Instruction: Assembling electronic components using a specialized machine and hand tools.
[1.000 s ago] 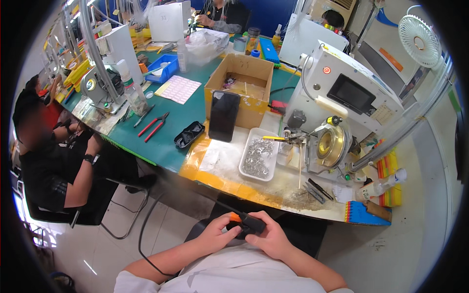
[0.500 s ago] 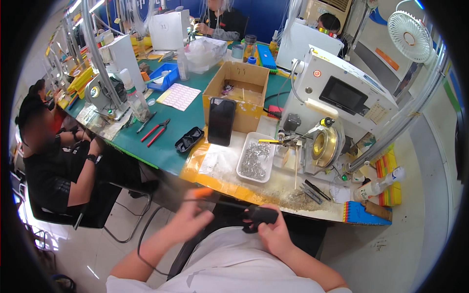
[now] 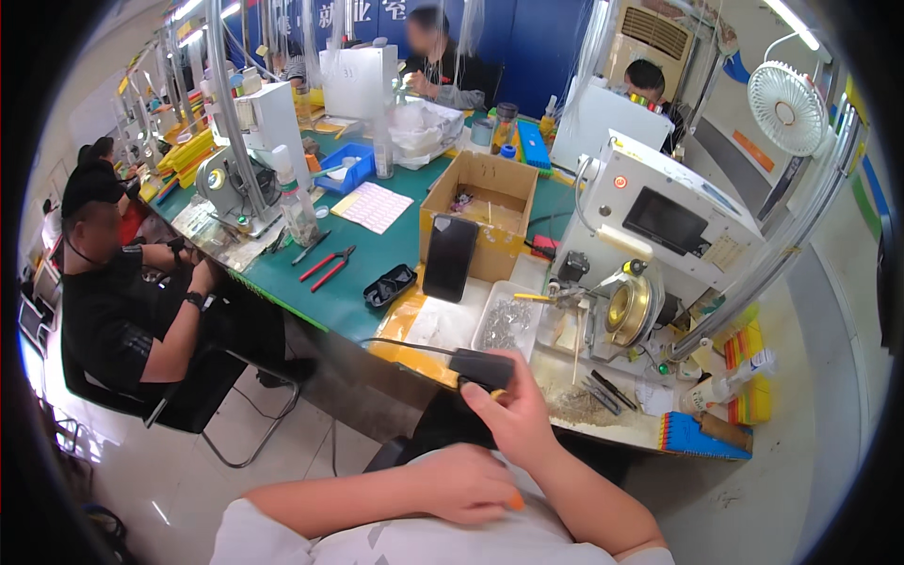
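My right hand (image 3: 516,410) is raised before the bench's front edge, its fingers wrapped round a small black box-shaped device (image 3: 482,367). A thin dark cable (image 3: 400,344) runs leftward from the device. Low in front of my white shirt, my left hand (image 3: 471,485) is closed, its fingers curled downward. A small orange piece (image 3: 515,500) pokes out at its fingertips; the rest of that piece is hidden by the hand. Beyond my right hand, a white tray (image 3: 477,320) of small clear pieces lies on the bench, with a dark phone (image 3: 450,259) leaning on a cardboard box (image 3: 527,202).
A white machine (image 3: 702,184) with a screen and a gold spool (image 3: 623,311) stands at the right. Red-handled pliers (image 3: 327,268), a black tray (image 3: 389,285) and tweezers (image 3: 603,391) lie on the bench. A seated co-worker (image 3: 122,301) is at the left, beside a chair (image 3: 226,405).
My left hand has moved down and right, carrying the orange piece toward my body. My right hand has risen and turned the black device. The view has shifted slightly.
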A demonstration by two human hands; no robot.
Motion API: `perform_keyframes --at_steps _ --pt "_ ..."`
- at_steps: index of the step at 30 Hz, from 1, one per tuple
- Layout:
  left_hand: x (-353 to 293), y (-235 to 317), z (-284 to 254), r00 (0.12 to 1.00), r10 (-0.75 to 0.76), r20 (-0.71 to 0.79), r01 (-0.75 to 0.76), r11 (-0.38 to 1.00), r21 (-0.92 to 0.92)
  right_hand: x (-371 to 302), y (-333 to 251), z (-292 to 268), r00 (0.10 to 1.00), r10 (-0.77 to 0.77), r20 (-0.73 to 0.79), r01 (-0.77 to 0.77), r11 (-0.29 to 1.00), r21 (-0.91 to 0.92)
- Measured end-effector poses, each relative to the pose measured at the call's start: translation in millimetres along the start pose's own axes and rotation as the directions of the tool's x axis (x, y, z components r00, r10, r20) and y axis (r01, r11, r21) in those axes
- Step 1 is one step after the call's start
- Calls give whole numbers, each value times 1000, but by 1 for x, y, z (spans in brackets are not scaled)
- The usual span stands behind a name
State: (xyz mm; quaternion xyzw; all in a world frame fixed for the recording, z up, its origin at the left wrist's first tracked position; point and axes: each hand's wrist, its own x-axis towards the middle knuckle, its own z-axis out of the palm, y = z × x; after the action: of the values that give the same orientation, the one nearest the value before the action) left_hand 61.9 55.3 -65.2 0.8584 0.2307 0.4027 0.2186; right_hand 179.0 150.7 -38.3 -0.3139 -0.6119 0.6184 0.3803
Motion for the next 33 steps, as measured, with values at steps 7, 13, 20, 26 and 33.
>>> perform_keyframes --at_steps 7,13,20,26,33 --pt "126 37 43 820 567 -75 -571 808 -145 26 -26 19 863 45 504 -104 991 90" --pt "96 34 26 746 628 -221 -633 772 59 -4 -44 -36 940 -46 339 -136 859 493" --pt "17 7 7 871 98 -482 -62 994 89 -60 -57 -65 974 -10 227 -43 973 226" --pt "9 7 16 864 -127 -488 110 992 -62 -73 -48 -60 995 7 99 -23 986 163" --pt "2 5 45 731 -539 -420 409 837 -362 -67 -62 -57 980 -170 107 201 848 -491"
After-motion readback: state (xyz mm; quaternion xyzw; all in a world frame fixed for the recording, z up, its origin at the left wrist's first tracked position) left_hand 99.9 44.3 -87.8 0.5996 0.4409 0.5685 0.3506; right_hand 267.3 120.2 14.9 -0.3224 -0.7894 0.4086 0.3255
